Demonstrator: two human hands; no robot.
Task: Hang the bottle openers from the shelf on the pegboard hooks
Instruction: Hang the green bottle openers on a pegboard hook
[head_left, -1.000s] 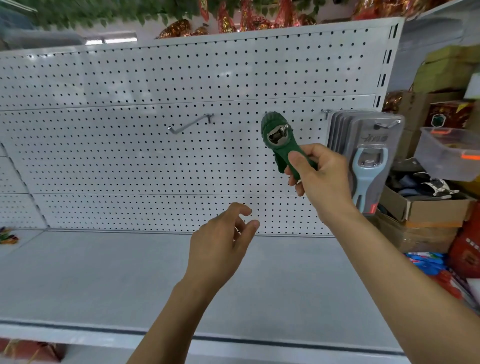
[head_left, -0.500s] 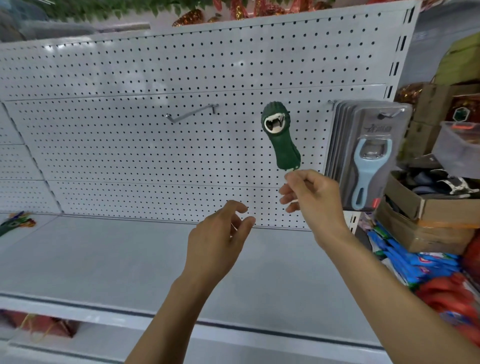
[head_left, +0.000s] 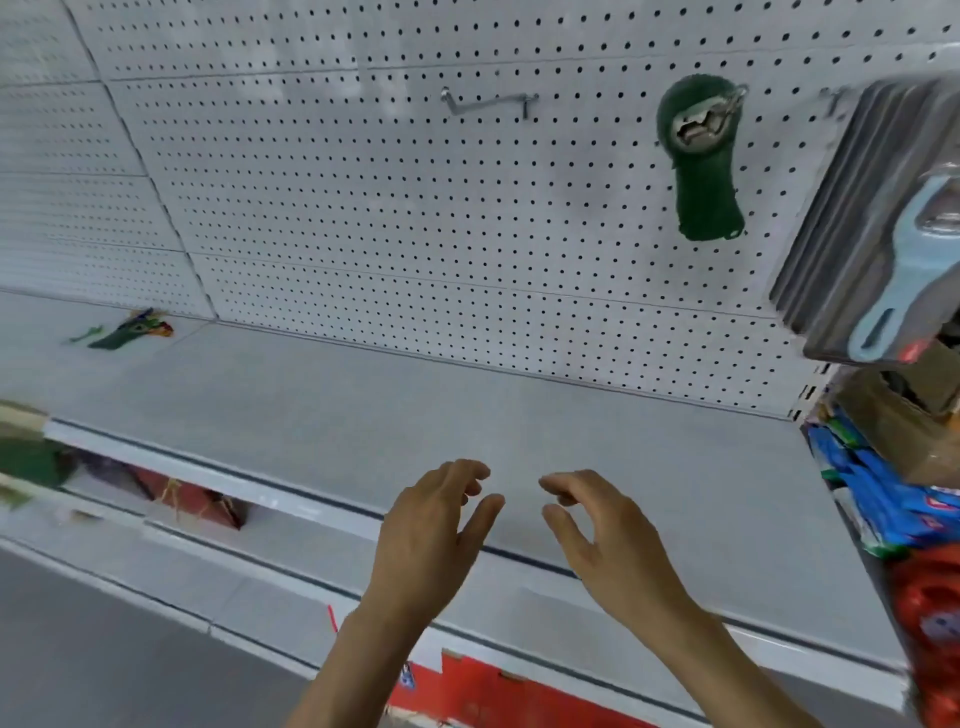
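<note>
Green bottle opener (head_left: 701, 161) hangs on a pegboard hook up at the right — head over the hook, handle down, nobody touching it. Both hands are low in front of the shelf (head_left: 519, 415), empty: left hand (head_left: 431, 525) and right hand (head_left: 602, 530) w/ fingers loosely curled, holding nothing. So this looks like the gap between pieces. More openers (head_left: 127, 332) lie in a small heap far left on the shelf, against the pegboard (head_left: 363, 208). Next move, I'd guess — reach left, pick one, carry it to the bare hook (head_left: 485, 101) near the middle. Needs the opener's hole lined up w/ the hook tip. Packaged blue openers (head_left: 893, 249) hang at far right.
</note>
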